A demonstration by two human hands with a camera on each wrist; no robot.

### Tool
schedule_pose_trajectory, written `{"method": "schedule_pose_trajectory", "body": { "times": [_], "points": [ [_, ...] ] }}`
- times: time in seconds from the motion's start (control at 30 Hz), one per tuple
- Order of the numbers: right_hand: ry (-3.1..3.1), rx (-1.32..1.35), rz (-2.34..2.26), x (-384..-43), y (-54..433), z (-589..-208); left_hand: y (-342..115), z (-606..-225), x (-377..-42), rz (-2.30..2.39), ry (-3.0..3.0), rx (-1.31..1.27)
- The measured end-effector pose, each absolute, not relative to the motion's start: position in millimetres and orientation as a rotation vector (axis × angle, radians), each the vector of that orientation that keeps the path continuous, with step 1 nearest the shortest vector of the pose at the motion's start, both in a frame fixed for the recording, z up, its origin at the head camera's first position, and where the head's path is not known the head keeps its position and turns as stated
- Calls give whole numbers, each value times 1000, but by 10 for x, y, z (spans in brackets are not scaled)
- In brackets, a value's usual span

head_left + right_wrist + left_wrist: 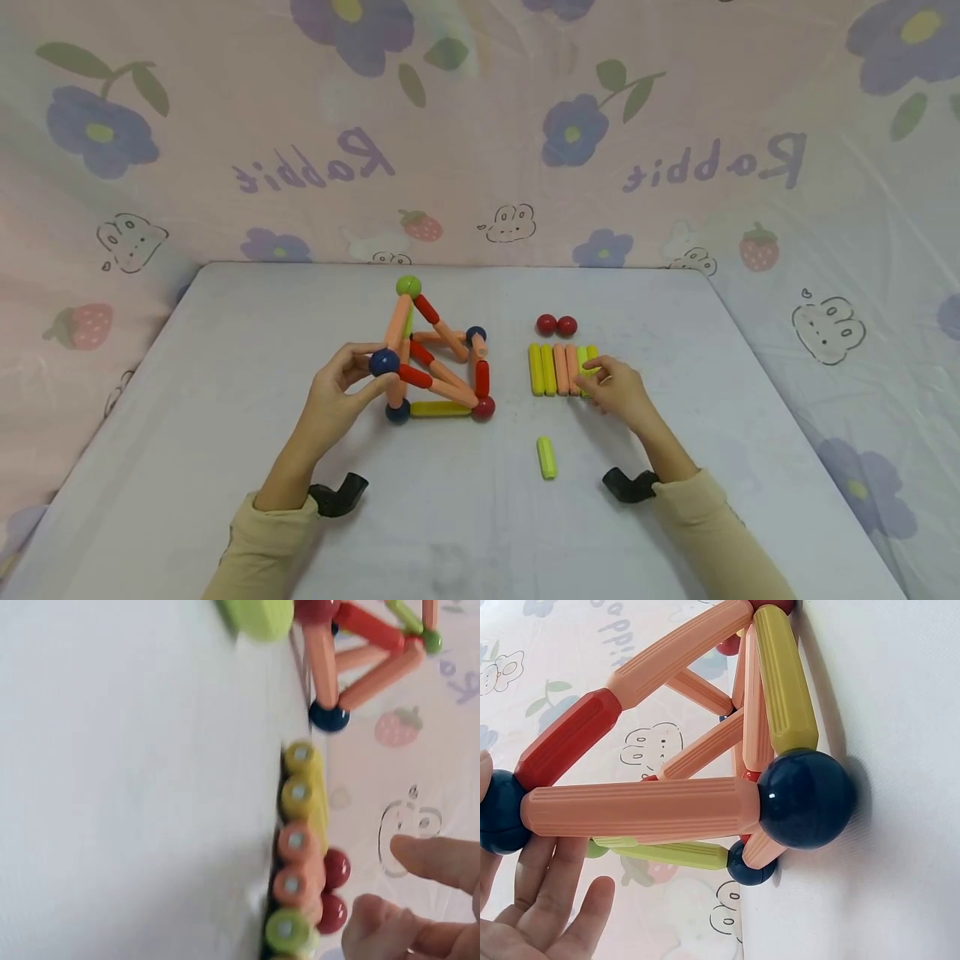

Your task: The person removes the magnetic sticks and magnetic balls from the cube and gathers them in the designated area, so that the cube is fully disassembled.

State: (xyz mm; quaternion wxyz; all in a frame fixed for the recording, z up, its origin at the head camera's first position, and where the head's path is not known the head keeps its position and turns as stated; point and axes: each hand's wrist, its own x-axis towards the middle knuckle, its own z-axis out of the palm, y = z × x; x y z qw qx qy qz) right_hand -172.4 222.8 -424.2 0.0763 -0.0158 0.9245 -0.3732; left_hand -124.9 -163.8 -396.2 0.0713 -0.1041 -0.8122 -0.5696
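Observation:
My left hand (339, 402) holds a dark blue ball (384, 362) between thumb and fingers. This ball is a raised corner of a frame built from magnetic sticks and balls, with salmon, red and yellow-green sticks. A salmon stick (641, 808) runs from the held ball down to another blue ball (806, 799) on the table. A green ball (408, 287) tops the frame. At the right end of a row of loose sticks, my right hand (618, 393) hovers with fingers apart and nothing between them. The row has yellow (298, 793), salmon (294, 841) and green (289, 930) sticks.
Two dark red balls (557, 325) lie side by side behind the stick row. One lime stick (546, 458) lies alone nearer the front. Patterned cloth (480, 125) hangs around the back and sides of the white table (480, 517).

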Motion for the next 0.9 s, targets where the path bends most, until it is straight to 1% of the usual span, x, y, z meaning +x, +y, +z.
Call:
{"method": "schedule_pose_trajectory", "body": {
  "times": [0.13, 0.43, 0.63, 0.9],
  "points": [
    [2745, -187, -1237, -1622, 2056, -4265, -1632, -3967, -1252, -1713, -2447, -304],
    [2653, -344, -1417, -1474, 1555, -4332, -1628, -3960, -1250, -1715, -2446, -303],
    [2589, -330, -1475, -1473, 1260, -4354, -1632, -3962, -1255, -1716, -2456, -293],
    [2598, -202, -1511, -1538, 1023, -4410, -1635, -3965, -1258, -1720, -2456, -293]
  ]
}}
